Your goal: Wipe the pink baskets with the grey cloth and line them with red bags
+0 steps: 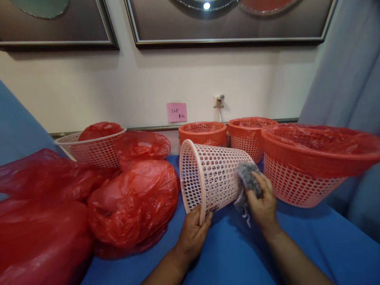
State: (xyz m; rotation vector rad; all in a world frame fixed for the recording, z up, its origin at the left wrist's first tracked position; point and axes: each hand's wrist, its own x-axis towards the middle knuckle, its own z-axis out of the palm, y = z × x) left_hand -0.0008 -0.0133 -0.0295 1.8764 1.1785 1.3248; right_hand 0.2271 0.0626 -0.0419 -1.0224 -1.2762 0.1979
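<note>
Central basket [221,172] over the surface [234,257]; bags [136,202] at its left, two baskets [203,138] behind it, another basket [299,184] at right.

the left hand [192,233] and left forearm [168,267], lower middle of the frame, are bare; the right hand [265,204] and right forearm [293,253], lower right, are bare too.

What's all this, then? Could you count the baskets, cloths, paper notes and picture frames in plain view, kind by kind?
Tilted pale basket: 1
Pale basket at back left: 1
Red-rimmed baskets: 3
Grey cloth: 1
Pink note: 1
Picture frames: 2
Total: 9
</note>
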